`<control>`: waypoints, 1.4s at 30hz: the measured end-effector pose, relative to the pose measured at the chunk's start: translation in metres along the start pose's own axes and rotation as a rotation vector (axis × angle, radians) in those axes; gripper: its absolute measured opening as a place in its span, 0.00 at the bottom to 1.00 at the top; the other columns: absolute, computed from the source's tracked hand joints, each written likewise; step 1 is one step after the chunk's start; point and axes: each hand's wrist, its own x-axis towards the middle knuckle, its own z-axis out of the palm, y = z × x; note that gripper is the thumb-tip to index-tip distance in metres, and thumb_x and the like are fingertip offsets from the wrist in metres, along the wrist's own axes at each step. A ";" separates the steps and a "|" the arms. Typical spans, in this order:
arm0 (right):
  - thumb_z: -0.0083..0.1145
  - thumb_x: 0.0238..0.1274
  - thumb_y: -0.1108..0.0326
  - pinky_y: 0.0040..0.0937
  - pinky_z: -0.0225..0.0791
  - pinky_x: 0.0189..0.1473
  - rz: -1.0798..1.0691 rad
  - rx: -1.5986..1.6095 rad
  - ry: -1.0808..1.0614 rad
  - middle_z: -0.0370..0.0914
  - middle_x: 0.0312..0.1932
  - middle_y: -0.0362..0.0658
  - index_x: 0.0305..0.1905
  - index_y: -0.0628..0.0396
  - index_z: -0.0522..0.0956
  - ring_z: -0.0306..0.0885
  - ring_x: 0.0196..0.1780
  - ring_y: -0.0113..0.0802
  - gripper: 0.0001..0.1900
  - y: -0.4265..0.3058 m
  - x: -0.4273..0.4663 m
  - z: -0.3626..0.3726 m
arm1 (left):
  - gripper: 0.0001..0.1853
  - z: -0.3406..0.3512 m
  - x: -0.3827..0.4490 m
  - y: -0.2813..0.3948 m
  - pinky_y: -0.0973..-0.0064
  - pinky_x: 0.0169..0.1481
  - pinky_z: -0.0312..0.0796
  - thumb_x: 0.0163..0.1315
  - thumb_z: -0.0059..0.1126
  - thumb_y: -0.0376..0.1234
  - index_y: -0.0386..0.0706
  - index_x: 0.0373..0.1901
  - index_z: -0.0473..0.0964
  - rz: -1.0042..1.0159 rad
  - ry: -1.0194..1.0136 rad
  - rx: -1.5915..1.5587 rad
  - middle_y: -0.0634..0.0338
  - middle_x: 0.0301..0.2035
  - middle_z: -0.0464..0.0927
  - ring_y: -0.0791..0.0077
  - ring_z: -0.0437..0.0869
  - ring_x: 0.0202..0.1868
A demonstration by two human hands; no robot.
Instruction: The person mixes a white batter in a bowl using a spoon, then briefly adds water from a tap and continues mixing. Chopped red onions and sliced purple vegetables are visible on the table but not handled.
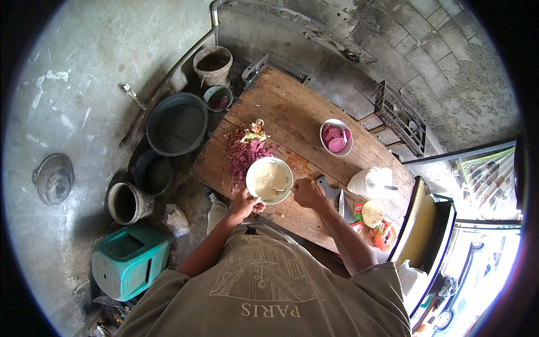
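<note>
My left hand [246, 204] grips the near rim of a white bowl [250, 191], tilting it slightly. Thick cream-coloured batter [268, 177] fills much of the bowl. In my right hand [309, 193] is the handle of a metal spoon [281, 191], whose head sits in the batter at the bowl's right side. Purple peelings [241, 162] lie heaped on the wooden table [290, 103] just beyond and left of the bowl. Farther off, a second white bowl [348, 149] holds purple slices [336, 139]. Right of my right hand lies a knife [341, 203] beside a dark flat blade [329, 191].
A white plastic bag [370, 182] and several packets [381, 236] stand at the table's right end. Basins [177, 124], buckets [128, 203] and a green plastic stool [130, 261] crowd the floor at left. Beyond the table, a wire rack [400, 118] stands by the block wall.
</note>
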 end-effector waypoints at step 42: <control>0.60 0.54 0.58 0.46 0.74 0.46 0.119 0.198 0.091 0.83 0.37 0.52 0.36 0.50 0.84 0.83 0.45 0.49 0.10 -0.025 0.001 0.047 | 0.18 -0.013 -0.008 0.041 0.72 0.30 0.82 0.67 0.48 0.20 0.32 0.59 0.67 0.008 0.027 0.217 0.50 0.31 0.81 0.71 0.85 0.28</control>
